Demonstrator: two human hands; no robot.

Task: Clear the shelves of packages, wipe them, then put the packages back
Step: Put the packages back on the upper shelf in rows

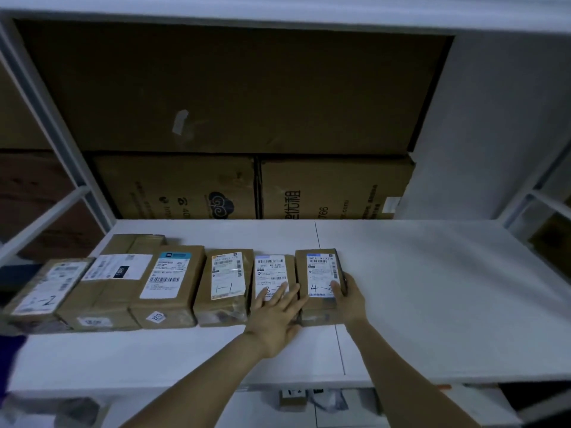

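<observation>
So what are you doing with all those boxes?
A person is handling labelled cardboard packages that stand in a row on the white shelf. The right hand grips the rightmost package, marked with a 4. The left hand lies flat on the neighbouring package. The other packages sit untouched to the left, so the person seems to be putting them back.

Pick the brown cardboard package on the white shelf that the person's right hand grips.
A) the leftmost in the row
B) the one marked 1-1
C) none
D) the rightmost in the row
D: the right hand curls round the rightmost brown cardboard package; the left hand lies flat on the package beside it.
</observation>
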